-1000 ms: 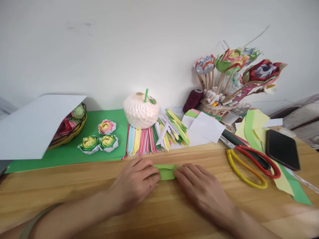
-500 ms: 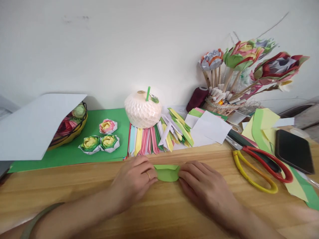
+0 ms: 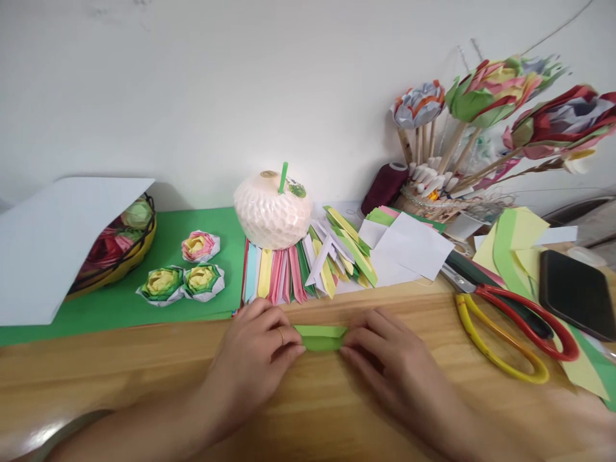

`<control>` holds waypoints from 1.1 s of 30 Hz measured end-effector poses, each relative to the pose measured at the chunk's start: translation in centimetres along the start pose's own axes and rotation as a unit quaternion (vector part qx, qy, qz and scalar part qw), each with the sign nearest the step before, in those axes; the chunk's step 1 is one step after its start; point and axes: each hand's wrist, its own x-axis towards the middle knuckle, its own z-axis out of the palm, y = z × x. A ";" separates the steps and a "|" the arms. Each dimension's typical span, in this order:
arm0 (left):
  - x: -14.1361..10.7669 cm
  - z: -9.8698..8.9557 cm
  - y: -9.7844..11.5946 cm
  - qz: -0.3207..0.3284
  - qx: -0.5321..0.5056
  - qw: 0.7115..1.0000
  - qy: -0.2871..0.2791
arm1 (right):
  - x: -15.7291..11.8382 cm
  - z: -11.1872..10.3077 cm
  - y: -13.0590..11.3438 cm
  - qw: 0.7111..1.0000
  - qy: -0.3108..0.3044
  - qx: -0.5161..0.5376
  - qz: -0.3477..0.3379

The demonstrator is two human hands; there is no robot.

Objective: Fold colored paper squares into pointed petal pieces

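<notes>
A strip of light green paper (image 3: 321,338) lies across the wooden table between my hands, with a fold running along its length. Its left end is pinched in the fingers of my left hand (image 3: 255,353), which wears a ring. My right hand (image 3: 397,353) grips the right end the same way, fingertips closed over the paper. Both ends of the strip are hidden under the fingers. Just beyond it lie rows of folded coloured paper pieces (image 3: 279,276) and a loose pile of folded strips (image 3: 339,250).
A white textured ornament (image 3: 273,215) stands behind the folded pieces. Left are paper flowers (image 3: 205,280) on green sheets and a basket (image 3: 139,247) under white paper (image 3: 48,250). Right are scissors (image 3: 520,308), a phone (image 3: 575,292), a thread spool (image 3: 384,187) and stemmed paper flowers (image 3: 491,90).
The green paper's upper edge is folded further over, so the strip shows narrower. My hands keep their grip on its ends. The camera view has shifted slightly.
</notes>
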 end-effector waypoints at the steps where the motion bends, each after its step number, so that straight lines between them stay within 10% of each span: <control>1: 0.0 0.0 0.0 -0.009 0.001 1.000 0.000 | 0.0 0.1 0.0 1.000 -0.001 0.008 0.009; 33: 0.9 0.6 0.8 -0.046 0.055 0.997 0.011 | 0.6 1.4 0.5 0.998 0.026 -0.048 0.006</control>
